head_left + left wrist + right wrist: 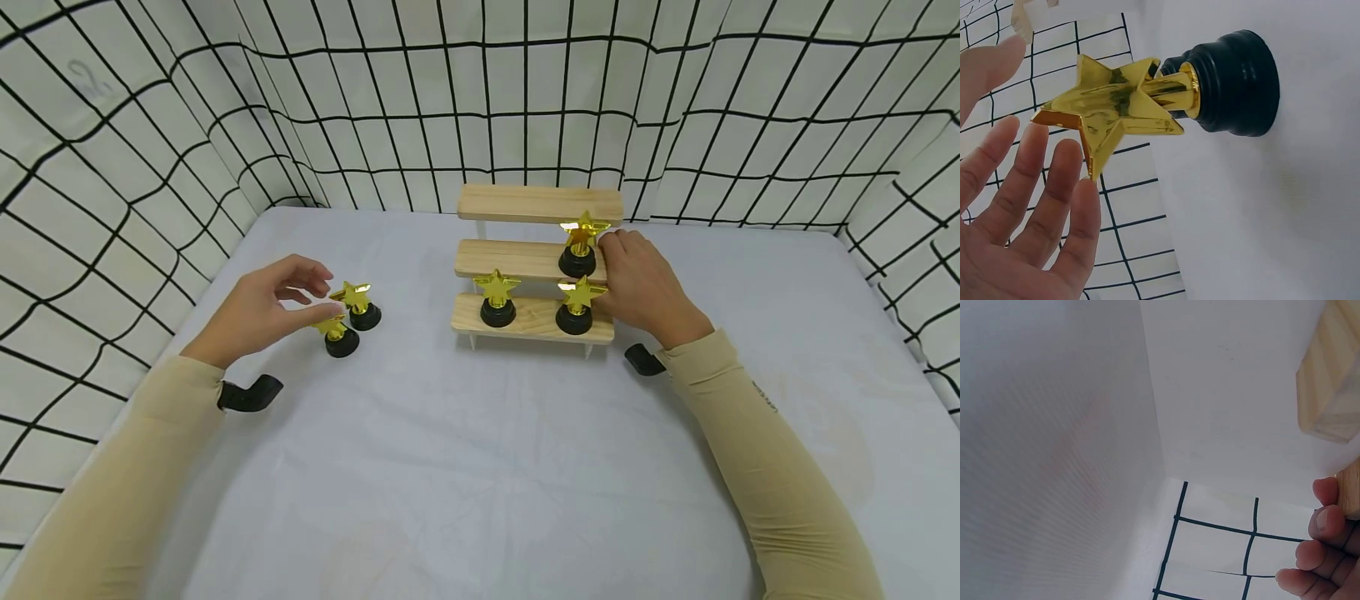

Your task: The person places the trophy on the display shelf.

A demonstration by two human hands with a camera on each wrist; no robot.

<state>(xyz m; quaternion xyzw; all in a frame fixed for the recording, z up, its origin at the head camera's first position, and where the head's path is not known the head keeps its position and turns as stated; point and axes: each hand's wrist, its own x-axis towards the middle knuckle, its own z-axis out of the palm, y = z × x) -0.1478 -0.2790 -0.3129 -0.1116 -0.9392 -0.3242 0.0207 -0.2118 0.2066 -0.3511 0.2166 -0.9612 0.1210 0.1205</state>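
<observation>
- Left hand (258, 312), fingers loose, just touching a gold star trophy on a black round base (339, 333) on the white tabletop (480, 467); 2nd trophy (358, 305) right beside it.
- Right hand (641, 283) is by the wooden 3-step shelf (536, 267), fingertips at the trophy on the middle step (581, 246); can't tell if it grips.
- I think we're mid-way: 3 up, 2 left.
- Next, I'd pinch the near trophy's stem & lift straight.

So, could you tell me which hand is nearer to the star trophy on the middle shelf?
Right. The right hand touches that star trophy; the left hand is far left, beside two table trophies.
</observation>
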